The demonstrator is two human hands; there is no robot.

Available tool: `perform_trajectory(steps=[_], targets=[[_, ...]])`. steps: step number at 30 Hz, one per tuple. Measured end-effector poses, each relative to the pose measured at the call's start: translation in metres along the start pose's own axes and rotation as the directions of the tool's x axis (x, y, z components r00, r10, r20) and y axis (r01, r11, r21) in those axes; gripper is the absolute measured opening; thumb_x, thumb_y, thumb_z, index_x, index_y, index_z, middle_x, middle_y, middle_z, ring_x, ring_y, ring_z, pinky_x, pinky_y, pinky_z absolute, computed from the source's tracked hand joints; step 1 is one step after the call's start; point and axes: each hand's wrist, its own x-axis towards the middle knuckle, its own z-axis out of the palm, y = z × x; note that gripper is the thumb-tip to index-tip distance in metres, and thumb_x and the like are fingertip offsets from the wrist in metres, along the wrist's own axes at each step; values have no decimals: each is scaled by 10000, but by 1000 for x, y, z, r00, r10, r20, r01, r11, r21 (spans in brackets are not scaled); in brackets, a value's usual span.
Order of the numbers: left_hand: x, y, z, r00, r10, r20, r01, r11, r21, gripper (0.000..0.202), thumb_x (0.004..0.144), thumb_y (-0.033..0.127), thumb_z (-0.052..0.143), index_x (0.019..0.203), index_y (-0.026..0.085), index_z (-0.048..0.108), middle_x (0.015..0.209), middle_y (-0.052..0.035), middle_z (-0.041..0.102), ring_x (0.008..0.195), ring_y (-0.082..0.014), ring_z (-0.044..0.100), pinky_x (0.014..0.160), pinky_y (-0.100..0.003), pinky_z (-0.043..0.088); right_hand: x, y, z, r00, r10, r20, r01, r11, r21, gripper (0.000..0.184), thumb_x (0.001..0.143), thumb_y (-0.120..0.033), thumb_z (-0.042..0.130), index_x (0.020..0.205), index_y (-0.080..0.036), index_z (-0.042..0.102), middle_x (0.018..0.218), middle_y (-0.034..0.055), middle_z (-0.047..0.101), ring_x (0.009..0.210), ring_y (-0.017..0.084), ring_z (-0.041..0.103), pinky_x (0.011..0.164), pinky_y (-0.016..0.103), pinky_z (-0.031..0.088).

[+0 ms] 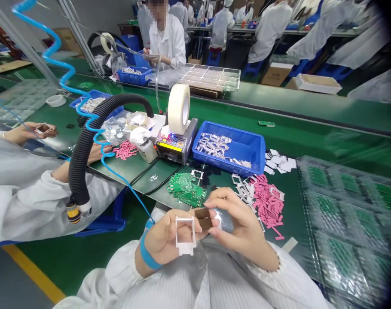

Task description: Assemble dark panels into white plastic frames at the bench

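Observation:
My left hand [165, 242] pinches a white rectangular frame [185, 235] upright, with a blue wrist strap [147, 253] around that wrist. My right hand [239, 223] grips a small dark brown square piece [203, 218] with a clear film [224, 219] behind it, close to the frame but apart from it. Just beyond my hands lie a heap of green circuit boards [185, 189], loose white frames [243, 191] and a scatter of pink strips [269, 206].
A blue bin [243, 148] of white frames sits ahead, beside a tape dispenser [172, 146] carrying a white tape roll [178, 109]. A black corrugated hose [86, 141] arches at left, near a co-worker's hands [28, 133]. A plastic tray of boards [346, 227] lies right.

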Motion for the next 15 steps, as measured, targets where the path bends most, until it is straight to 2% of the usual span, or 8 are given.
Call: perform_trajectory(steps=[2, 5, 7, 9, 12, 15], targets=[[2, 0, 2, 1000, -4, -20, 4, 1000, 1, 335, 649, 480, 709, 788, 175, 708, 1075, -110, 652, 1110, -312, 547, 1009, -479, 339, 1, 0, -4, 999, -22, -47, 20, 999, -34, 234, 797, -351, 606, 997, -233, 584, 868, 40, 561, 821, 198, 546, 766, 405, 448], [4, -1, 2, 994, 12, -106, -5, 998, 63, 398, 638, 478, 724, 889, 170, 696, 1026, -109, 671, 1029, -286, 590, 972, -468, 367, 3, -7, -11, 993, -69, -93, 55, 987, -153, 248, 783, -393, 618, 981, -248, 587, 845, 41, 568, 817, 212, 544, 846, 464, 401], [6, -4, 1, 988, 29, -154, -8, 991, 131, 436, 626, 479, 734, 933, 172, 690, 902, -85, 687, 902, -238, 620, 889, -410, 419, 3, -13, -14, 989, -139, -44, 120, 949, -291, 265, 756, -400, 651, 977, -266, 591, 817, 31, 590, 844, 230, 543, 945, 526, 314], [7, -6, -1, 984, 47, -170, -13, 981, 195, 437, 605, 489, 745, 902, 171, 697, 781, -51, 670, 775, -191, 609, 794, -349, 442, 4, -17, -15, 983, -183, 22, 177, 899, -401, 274, 735, -391, 673, 973, -280, 592, 797, 19, 614, 882, 246, 540, 1014, 568, 207], [8, -9, -3, 985, 54, -162, -11, 967, 256, 451, 578, 541, 736, 815, 158, 703, 721, -39, 641, 698, -167, 576, 709, -314, 441, 3, -19, -14, 979, -194, 70, 204, 866, -457, 269, 744, -383, 662, 987, -297, 585, 811, 7, 631, 926, 251, 538, 1044, 587, 144], [9, -11, -6, 989, 16, -148, 23, 964, 264, 501, 560, 576, 726, 845, 164, 707, 690, -32, 633, 666, -167, 577, 662, -308, 444, 2, -17, -15, 972, -209, 110, 236, 855, -463, 270, 755, -388, 651, 1002, -303, 581, 833, 1, 637, 954, 249, 539, 1054, 599, 120]])
